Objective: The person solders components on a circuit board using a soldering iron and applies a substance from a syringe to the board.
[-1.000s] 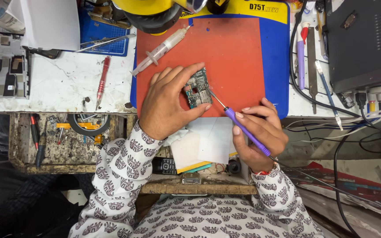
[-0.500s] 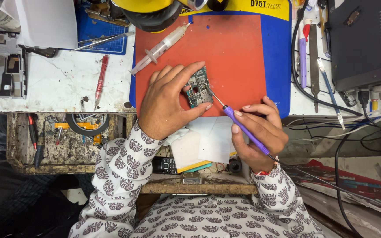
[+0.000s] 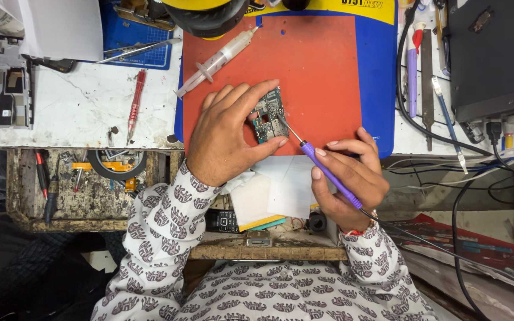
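Observation:
A small green circuit board (image 3: 267,115) lies on the orange work mat (image 3: 322,71). My left hand (image 3: 230,134) holds it between thumb and fingers from the left. In my right hand (image 3: 349,181) is a purple-handled soldering iron (image 3: 328,172), held like a pen. Its thin metal tip (image 3: 287,126) touches the board's right edge. A cable runs from the handle down to the right.
A plastic syringe (image 3: 215,62) lies at the mat's upper left. A red screwdriver (image 3: 135,101), tweezers (image 3: 135,50) and a phone frame (image 3: 4,89) sit on the white bench to the left. White pads (image 3: 281,190) lie below the mat. A black box (image 3: 495,53) with cables stands right.
Both hands stay almost still on the board and the iron. The camera has shifted slightly, so the scene sits a little higher in the frame.

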